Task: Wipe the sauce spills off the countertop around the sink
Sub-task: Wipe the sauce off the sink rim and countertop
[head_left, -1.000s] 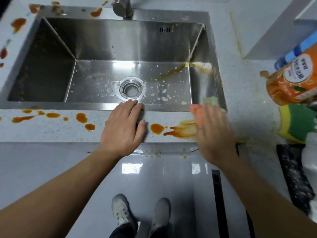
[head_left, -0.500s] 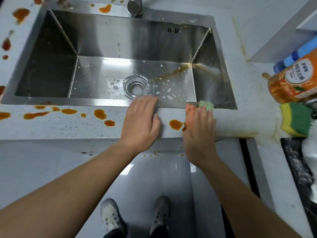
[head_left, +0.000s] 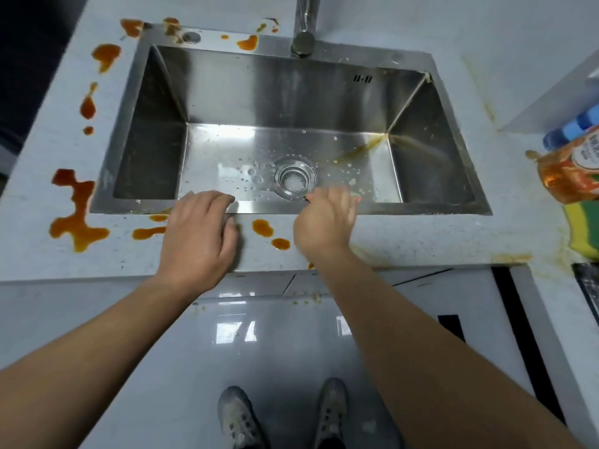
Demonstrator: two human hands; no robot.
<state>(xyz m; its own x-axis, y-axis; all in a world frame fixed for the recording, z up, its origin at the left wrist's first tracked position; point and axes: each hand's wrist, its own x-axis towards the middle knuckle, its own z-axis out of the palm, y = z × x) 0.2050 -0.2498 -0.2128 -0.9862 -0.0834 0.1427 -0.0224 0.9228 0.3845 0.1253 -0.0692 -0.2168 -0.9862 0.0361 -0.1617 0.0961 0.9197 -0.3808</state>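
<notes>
- Sink [head_left: 453, 209]: 1 steel basin, long axis L–R. 1 drain [head_left: 295, 180] in its floor, 1 faucet [head_left: 304, 30] on its back rim.
- Sauce spills [head_left: 75, 218] lay on the tabletop [head_left: 421, 241]. The biggest blotch sat off the sink's front-L corner, long axis approx. front-to-back.
- Front of sink: 2 round blobs [head_left: 263, 227] side by side betw. the hands. 1 streak [head_left: 148, 233] further L, long axis L–R, w/ 1 small spot just behind it at the rim.
- L of sink: 3 marks in a front-to-back line. These were a blotch, a teardrop [head_left: 88, 106] w/ its thin tail pointing to the back, and a dot.
- Back rim of sink: several drips [head_left: 248, 43], too scattered for a sure count.
- Inside sink: 1 thin brown trail [head_left: 359, 151] slanted from the back-R floor corner toward the drain.
- Left hand [head_left: 197, 236] lay on the tabletop at the sink's front rim. Its fingers [head_left: 220, 199] were loosely bent, tips on the steel lip, holding nothing.
- Right hand [head_left: 324, 223] was over the sink's front rim, just in front of the drain, and blurred. Fingers curled down w/ a pale bit at the tips; couldn't tell what it was, nor whether anything was gripped.
- R of sink: 1 orange bottle [head_left: 570, 176], 1 blue bottle [head_left: 570, 131] behind it, 1 yellow-green sponge [head_left: 583, 231] just in front.
- Floor [head_left: 162, 367] in front of sink: 2 shoes [head_left: 238, 419].
</notes>
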